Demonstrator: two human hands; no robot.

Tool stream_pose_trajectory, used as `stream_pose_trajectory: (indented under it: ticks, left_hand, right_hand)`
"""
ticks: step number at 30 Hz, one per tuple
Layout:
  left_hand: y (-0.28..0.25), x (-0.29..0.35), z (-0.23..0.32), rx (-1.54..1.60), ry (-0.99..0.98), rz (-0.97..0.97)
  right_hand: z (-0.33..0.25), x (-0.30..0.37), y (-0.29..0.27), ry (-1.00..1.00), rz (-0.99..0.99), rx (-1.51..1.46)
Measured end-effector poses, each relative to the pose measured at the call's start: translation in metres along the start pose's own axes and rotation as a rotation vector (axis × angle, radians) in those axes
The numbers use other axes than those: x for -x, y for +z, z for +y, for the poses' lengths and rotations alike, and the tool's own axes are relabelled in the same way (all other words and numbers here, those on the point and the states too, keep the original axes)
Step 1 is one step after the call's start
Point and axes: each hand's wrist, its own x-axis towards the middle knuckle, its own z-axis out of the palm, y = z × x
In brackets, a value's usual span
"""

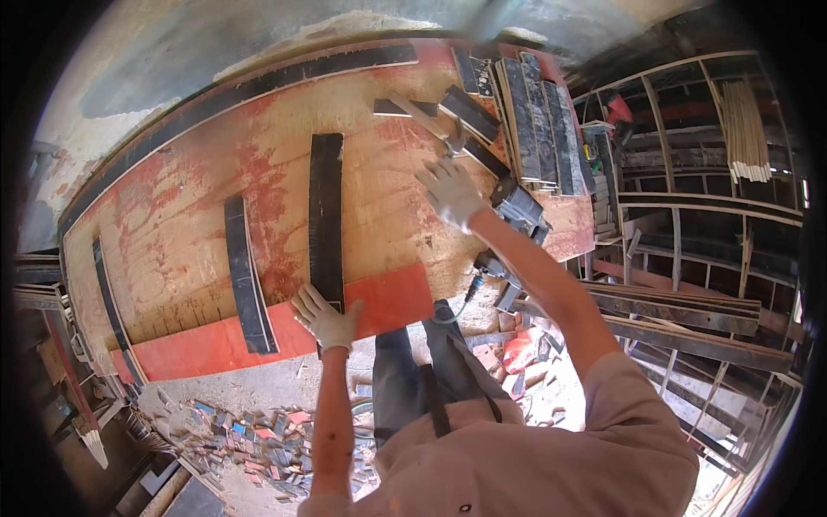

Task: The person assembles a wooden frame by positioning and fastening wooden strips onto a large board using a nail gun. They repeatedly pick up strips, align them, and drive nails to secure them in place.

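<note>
A gloved left hand (pixel 326 324), fingers spread, rests on the near end of a black board (pixel 326 207) that overlaps a red strip (pixel 392 302) on a worktable (pixel 383 198). The board's long axis runs from 6 to 12 o'clock. Farther off, toward half past one, the gloved right hand (pixel 454 193) spreads its fingers near a hammer (pixel 424 119), a power tool (pixel 519 207) at its 3 o'clock.

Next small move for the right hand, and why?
Probably close on the hammer: the gloved right hand is open, fingers near its head, while the gloved left hand lies at the near end of a black-faced wooden strip.
</note>
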Motion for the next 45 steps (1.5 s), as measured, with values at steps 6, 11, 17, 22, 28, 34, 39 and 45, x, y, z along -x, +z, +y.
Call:
stream_pose_trajectory:
  ticks: [6, 11, 17, 22, 28, 34, 39, 45]
  left_hand:
    - [0.027, -0.005, 0.004, -0.033, 0.023, 0.013]
    - [0.031, -0.009, -0.005, -0.057, 0.005, 0.024]
    - [0.024, -0.005, -0.005, -0.074, -0.072, 0.012]
    - [0.018, 0.027, 0.008, 0.034, -0.227, 0.097]
    - [0.009, 0.043, 0.012, 0.17, -0.184, -0.046]
    - [-0.068, 0.096, 0.046, 1.554, -0.458, -0.493]
    - [-0.098, 0.188, 0.04, 1.592, -0.511, -0.004]
    - [-0.088, 0.25, 0.038, 1.075, -0.755, 0.518]
  right_hand:
    - [0.048, -0.143, 0.068, -0.335, -0.026, 0.183]
    - [0.094, -0.164, 0.006, 0.01, -0.292, 0.409]
    - [0.059, -0.031, 0.008, 0.319, 0.065, -0.162]
    - [0.042, 0.15, 0.025, 1.089, -0.19, -0.428]
    - [0.079, 0.14, 0.085, 1.694, -0.037, -0.825]
    - [0.091, 0.183, 0.073, 1.597, 0.132, -1.354]
    - [0.138, 0.214, -0.024, 1.013, -0.266, -1.868]
    - [0.136, 0.132, -0.091, 0.681, -0.665, -1.67]
